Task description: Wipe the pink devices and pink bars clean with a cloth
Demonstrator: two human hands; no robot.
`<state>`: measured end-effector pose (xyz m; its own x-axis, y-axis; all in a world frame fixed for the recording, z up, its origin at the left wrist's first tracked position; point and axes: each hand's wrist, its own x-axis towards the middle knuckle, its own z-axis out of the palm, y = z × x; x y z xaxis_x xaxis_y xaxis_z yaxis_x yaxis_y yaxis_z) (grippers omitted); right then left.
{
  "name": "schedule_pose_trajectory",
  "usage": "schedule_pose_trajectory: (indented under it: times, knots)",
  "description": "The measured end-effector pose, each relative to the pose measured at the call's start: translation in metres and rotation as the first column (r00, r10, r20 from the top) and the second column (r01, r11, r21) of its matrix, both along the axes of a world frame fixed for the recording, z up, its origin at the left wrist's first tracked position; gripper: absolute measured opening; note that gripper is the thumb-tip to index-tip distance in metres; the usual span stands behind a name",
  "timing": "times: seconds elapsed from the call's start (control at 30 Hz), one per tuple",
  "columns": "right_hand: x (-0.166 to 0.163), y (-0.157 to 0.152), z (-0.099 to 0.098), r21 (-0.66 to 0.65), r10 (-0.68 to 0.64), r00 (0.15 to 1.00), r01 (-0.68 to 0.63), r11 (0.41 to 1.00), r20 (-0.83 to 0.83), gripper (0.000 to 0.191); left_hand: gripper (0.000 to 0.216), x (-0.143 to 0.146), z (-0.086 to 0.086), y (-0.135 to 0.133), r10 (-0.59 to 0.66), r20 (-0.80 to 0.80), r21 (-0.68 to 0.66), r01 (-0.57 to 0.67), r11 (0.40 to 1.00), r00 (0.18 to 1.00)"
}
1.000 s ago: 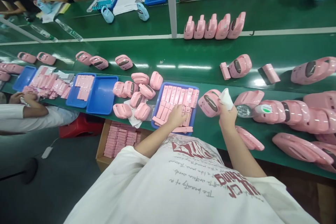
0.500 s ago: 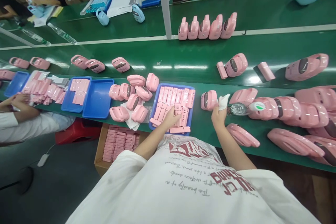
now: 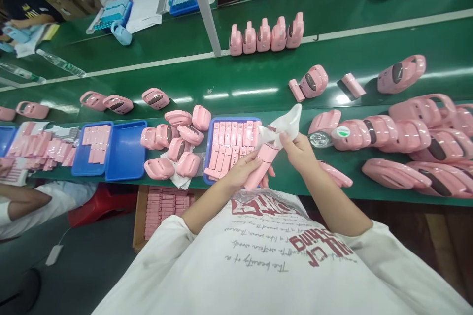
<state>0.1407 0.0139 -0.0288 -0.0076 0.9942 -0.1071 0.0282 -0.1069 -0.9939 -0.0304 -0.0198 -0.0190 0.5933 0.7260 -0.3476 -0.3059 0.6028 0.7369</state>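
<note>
My left hand (image 3: 242, 170) grips a long pink bar-shaped part (image 3: 261, 166) lifted just right of the blue tray (image 3: 209, 150) that holds several more such parts. My right hand (image 3: 300, 150) pinches a white cloth (image 3: 283, 125) against the upper end of that pink part. Both hands hover over the near edge of the green table (image 3: 295, 179), in front of my white printed shirt. A pink handheld casing (image 3: 324, 121) lies just beyond the right hand.
Several pink casings (image 3: 177, 140) are heaped left of the tray, and many more (image 3: 414, 135) lie to the right beside a clear bottle (image 3: 325, 138). Two more blue trays (image 3: 111, 150) sit further left by a co-worker's arm (image 3: 25, 204). A carton of pink parts (image 3: 166, 209) stands under the table.
My left hand has taken a pink bar part out of the blue tray and raised it. My right hand left the pink casing and brought the white cloth onto the part.
</note>
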Motion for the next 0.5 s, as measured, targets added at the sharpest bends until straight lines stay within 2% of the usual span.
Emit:
schedule_pose_trajectory:
  times: [0.07,0.1,0.13,0.2,0.27,0.37,0.43,0.5]
  knots:
    - [-0.006,-0.002,0.009,-0.007,0.158,0.980,-0.160,0.987,-0.124,0.063,0.044,0.003,0.000,-0.001,-0.001,0.018,-0.039,0.002,0.999,1.000]
    - [-0.009,-0.004,0.011,0.032,0.224,0.964,-0.221,0.975,-0.142,0.065,0.044,0.003,0.001,-0.001,0.004,0.028,-0.063,-0.003,0.998,1.000]
    - [-0.011,-0.006,0.013,0.104,0.275,0.954,-0.263,0.959,-0.119,0.063,0.044,0.004,0.002,-0.001,0.005,0.038,-0.091,-0.002,0.996,0.999]
    - [-0.013,-0.009,0.014,0.315,0.305,0.952,-0.299,0.901,0.029,0.047,0.045,0.003,0.004,0.000,-0.006,0.054,-0.151,0.014,0.989,0.999]
    - [-0.013,-0.012,0.012,0.516,0.252,0.945,-0.325,0.793,0.207,0.032,0.043,0.002,0.006,0.002,-0.023,0.062,-0.219,0.037,0.975,0.998]
    - [-0.009,-0.015,0.003,0.655,0.135,0.920,-0.360,0.664,0.369,0.028,0.038,0.002,0.007,0.005,0.008,0.053,-0.324,0.009,0.946,0.999]
    - [-0.007,-0.018,-0.004,0.686,0.086,0.912,-0.360,0.632,0.400,0.027,0.046,0.004,0.007,0.006,0.035,0.055,-0.366,-0.012,0.930,0.998]
    - [-0.004,-0.020,-0.011,0.697,0.037,0.936,-0.286,0.658,0.349,0.024,0.051,0.005,0.008,0.008,0.070,0.093,-0.367,-0.032,0.930,0.993]
